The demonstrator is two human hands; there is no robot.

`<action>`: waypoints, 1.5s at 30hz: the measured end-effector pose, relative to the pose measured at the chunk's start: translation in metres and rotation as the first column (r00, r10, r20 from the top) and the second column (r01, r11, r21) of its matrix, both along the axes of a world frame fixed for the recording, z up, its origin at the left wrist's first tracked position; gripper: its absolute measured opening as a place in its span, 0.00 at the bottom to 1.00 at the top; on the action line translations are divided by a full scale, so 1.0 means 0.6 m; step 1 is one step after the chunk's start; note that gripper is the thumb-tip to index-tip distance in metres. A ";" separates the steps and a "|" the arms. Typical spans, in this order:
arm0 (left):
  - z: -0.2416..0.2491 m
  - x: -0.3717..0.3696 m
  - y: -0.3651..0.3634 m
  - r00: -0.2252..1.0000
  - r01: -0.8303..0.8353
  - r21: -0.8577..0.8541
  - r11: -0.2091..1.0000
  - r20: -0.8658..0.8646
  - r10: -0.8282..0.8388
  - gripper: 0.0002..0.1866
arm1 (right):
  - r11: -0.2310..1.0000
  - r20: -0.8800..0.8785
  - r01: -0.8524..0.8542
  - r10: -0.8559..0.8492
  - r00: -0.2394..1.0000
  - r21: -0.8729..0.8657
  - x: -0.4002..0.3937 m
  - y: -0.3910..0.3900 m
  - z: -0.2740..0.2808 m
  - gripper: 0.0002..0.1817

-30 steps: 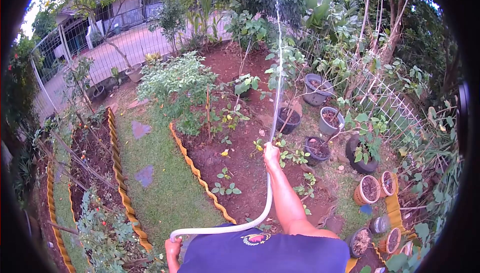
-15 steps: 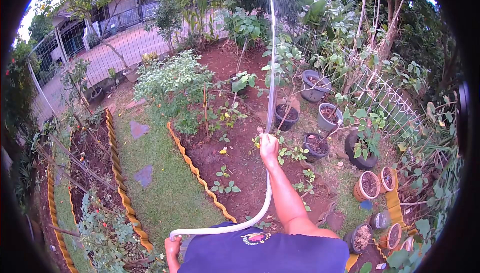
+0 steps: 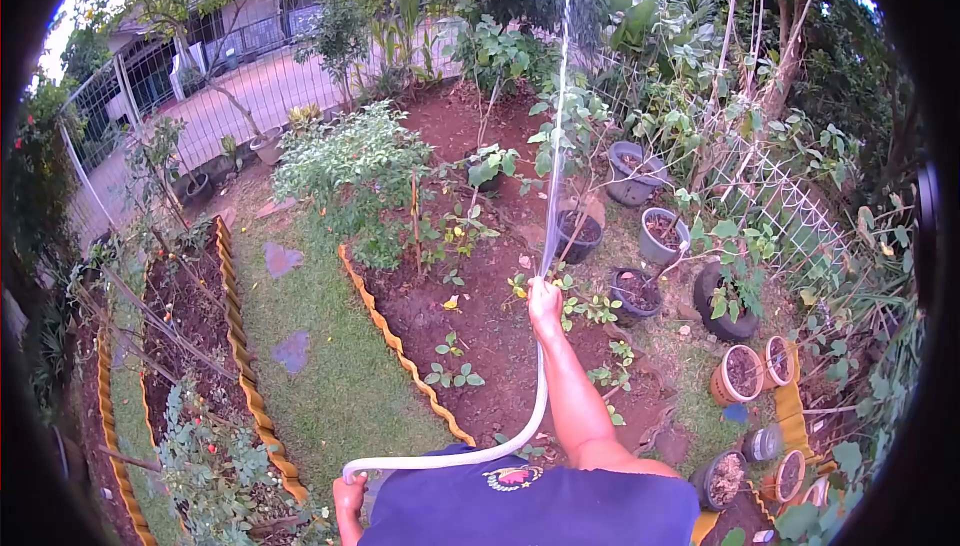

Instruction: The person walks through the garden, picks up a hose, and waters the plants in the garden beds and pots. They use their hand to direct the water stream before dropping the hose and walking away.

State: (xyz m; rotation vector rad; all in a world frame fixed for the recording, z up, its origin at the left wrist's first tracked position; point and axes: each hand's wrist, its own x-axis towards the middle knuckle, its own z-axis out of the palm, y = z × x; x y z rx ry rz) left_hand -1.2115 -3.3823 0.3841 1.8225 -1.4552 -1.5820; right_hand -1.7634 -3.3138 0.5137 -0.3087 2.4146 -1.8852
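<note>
At the lower left, grips the white hose [image 3: 440,462] with the left hand [image 3: 348,495], just under its bend. From there, carries it rightward across the blue shirt [image 3: 620,501], then curves its long axis forward, away from the chest, into the right hand [image 3: 545,304], clenched round the outlet end and so nearer the water jet [image 3: 558,146], aimed ahead, left of the grey pot [image 3: 630,192].

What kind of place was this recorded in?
Most likely a home garden: planting beds edged with wavy yellow strips, potted plants beside them such as the orange-brown pot, and a wire fence with a paved lane beyond.
</note>
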 end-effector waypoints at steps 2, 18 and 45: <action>0.005 0.001 -0.002 1.000 0.017 -0.006 1.000 0.004 -0.017 0.11 | 0.999 0.039 0.039 -0.040 0.998 0.015 -0.011 0.005 -0.029 0.21; -0.001 0.003 -0.005 0.999 0.039 -0.018 0.999 0.007 -0.039 0.12 | 0.981 -0.219 -0.044 0.086 0.972 0.190 0.067 0.000 0.055 0.20; 0.000 0.003 0.004 0.999 0.045 0.009 0.999 0.026 -0.045 0.11 | 0.993 -0.248 -0.064 0.087 0.965 0.098 0.056 -0.023 0.069 0.20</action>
